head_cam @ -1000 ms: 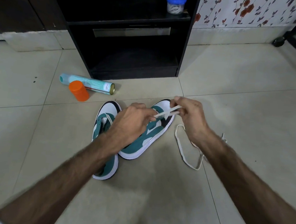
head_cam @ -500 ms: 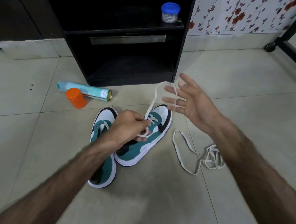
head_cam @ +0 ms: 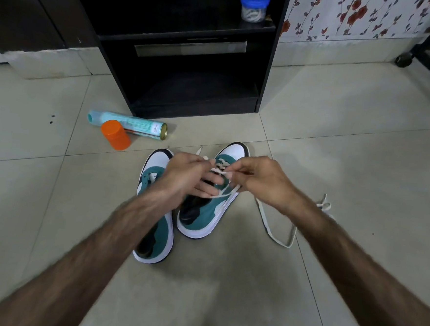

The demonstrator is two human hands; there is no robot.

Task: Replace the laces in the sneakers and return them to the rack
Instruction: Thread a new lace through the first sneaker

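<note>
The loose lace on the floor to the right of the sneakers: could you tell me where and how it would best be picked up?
Probably at the long open loop of the loose lace, pinched from above. That stretch lies flat and single on the tile, clear of the sneakers. The far end is bunched, so gripping there risks lifting a tangle.

left hand [head_cam: 185, 176] covers left sneaker [head_cam: 153, 224] tongue + eyelets | right sneaker [head_cam: 205, 213] lace holes behind fingers, can't tell which threaded | loose lace [head_cam: 277, 237] partly under right forearm | spray can [head_cam: 130, 124] label too small | forearms motion-blurred
</note>
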